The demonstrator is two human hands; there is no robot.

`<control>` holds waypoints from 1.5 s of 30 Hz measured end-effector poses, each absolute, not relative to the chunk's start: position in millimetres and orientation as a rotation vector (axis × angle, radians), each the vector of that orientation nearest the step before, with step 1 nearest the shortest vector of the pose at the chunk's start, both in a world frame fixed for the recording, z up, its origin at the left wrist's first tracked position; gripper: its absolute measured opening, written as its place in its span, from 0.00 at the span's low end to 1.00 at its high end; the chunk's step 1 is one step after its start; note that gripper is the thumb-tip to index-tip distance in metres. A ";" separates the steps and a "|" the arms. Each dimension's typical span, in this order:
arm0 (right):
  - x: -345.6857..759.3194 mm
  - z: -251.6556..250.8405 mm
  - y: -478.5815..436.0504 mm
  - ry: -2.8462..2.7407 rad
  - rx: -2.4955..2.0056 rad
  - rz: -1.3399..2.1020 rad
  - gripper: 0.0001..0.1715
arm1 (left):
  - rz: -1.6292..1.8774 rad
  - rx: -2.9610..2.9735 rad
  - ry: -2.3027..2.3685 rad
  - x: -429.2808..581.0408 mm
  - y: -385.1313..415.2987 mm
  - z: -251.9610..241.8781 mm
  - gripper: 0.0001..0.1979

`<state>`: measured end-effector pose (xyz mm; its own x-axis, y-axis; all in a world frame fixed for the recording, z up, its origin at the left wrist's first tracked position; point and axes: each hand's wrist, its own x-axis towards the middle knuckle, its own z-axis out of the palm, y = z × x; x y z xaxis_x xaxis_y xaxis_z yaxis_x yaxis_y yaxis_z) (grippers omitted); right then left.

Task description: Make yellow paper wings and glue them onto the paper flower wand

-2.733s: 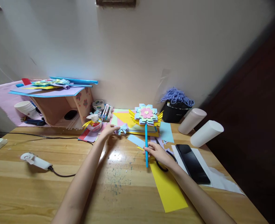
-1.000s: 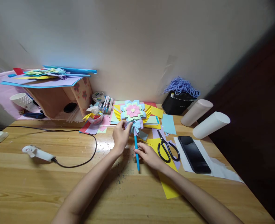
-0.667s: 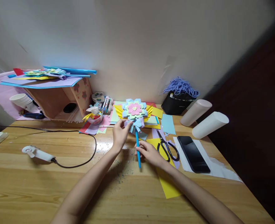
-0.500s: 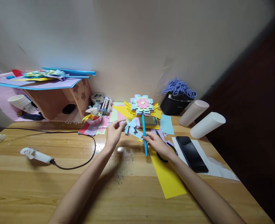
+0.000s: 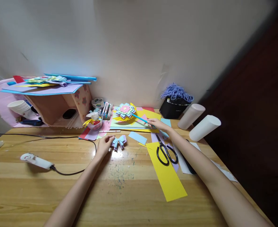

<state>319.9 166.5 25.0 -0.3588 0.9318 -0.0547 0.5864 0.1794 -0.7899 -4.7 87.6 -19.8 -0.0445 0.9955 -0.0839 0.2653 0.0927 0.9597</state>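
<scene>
My right hand [image 5: 154,123] is closed round the blue stem of a layered paper flower [image 5: 125,110], which has a pink middle and yellow fringed paper behind its petals. The stem tilts down to the right, and the flower is over stacked coloured paper sheets [image 5: 120,126]. My left hand [image 5: 105,145] pinches the left edge of a light blue and purple paper bow [image 5: 119,142] at the table top. Black-handled scissors [image 5: 163,152] rest on a yellow paper strip [image 5: 169,181] below my right forearm. A light blue paper piece [image 5: 138,137] lies between the hands.
A glue gun [image 5: 37,159] with a black cord lies at left. Behind it stands an open box [image 5: 83,101] topped with paper. Markers [image 5: 107,109] and a tub of scraps [image 5: 95,121] are at the back. Two white cylinders [image 5: 205,127] and a black yarn holder [image 5: 173,108] stand right.
The flower has gone from upright to tilted, moving left and back with my right hand. My left hand has brought the bow left and nearer. The scissors are now uncovered.
</scene>
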 end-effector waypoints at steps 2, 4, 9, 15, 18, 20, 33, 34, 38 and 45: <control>320.3 23.1 175.5 -2.087 -1.485 0.972 0.24 | 1.030 1.403 1.502 -8.4 92.5 -23.8 0.24; 321.0 24.3 180.2 -2.147 -1.560 0.886 0.20 | 1.027 1.504 1.540 -11.0 95.0 -24.1 0.22; 324.8 37.3 156.2 -2.157 -1.756 0.518 0.14 | 1.104 1.722 1.697 -7.0 85.2 -12.7 0.15; 333.9 31.1 58.4 -2.132 -2.074 0.467 0.11 | 0.981 2.166 1.513 50.7 63.5 6.7 0.12; 326.7 15.4 20.2 -2.090 -2.164 0.450 0.08 | 0.662 2.280 1.259 102.6 62.9 8.3 0.13; 319.2 5.8 7.4 -2.011 -2.215 0.377 0.06 | 0.447 2.310 1.213 135.0 66.3 5.5 0.16; 325.7 -1.2 -7.8 -1.660 -2.277 0.319 0.13 | 0.318 2.169 1.297 179.2 93.0 1.6 0.15; 328.0 0.6 -8.5 -1.632 -2.252 0.331 0.12 | 0.363 2.149 1.331 182.2 94.4 -0.1 0.16; 331.9 -1.0 -7.5 -1.661 -2.090 0.377 0.13 | 0.553 2.089 1.465 185.2 92.5 -3.6 0.17; 325.9 -24.5 -4.0 -1.904 -2.064 0.286 0.06 | 0.756 2.104 1.726 85.7 73.9 17.9 0.07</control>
<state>325.9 -4.0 -24.5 0.0930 0.9934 0.0671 0.9300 -0.0626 -0.3621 85.7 73.9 17.9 0.1323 0.9711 0.1986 0.8041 -0.2223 0.5513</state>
